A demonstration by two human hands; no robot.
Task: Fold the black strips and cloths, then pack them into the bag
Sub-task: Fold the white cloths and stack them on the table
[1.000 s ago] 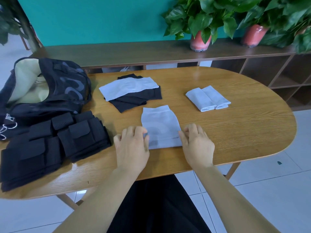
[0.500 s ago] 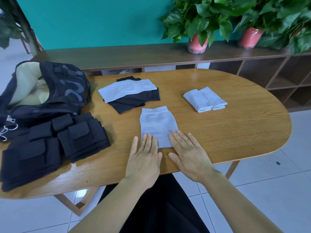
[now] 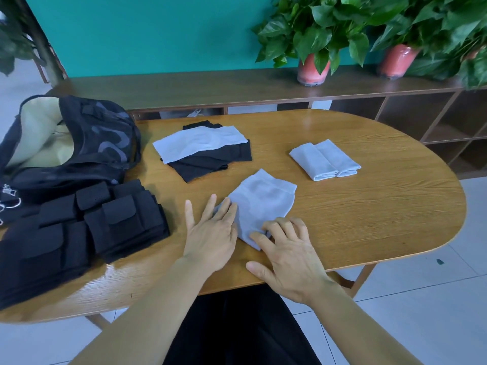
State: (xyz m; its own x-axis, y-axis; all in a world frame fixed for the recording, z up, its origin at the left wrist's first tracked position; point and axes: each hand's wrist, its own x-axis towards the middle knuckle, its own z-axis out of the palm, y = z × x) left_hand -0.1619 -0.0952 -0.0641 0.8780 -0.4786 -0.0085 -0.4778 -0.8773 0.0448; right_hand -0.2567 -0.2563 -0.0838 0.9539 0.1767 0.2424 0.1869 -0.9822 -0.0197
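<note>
Clearly soft and light — the grey cloth (image 3: 259,206) near the table's (image 3: 369,222) front edge wrinkles easily; left hand (image 3: 210,233) presses flat, right hand (image 3: 287,255) fingers curl, pinching its near corner — best hold.

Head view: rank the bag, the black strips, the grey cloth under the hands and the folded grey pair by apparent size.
1-2. bag and black strips: alike, both cut off at the frame edge, strips nearer.
3. grey cloth
4. folded grey pair, though it lies farther away.
</note>
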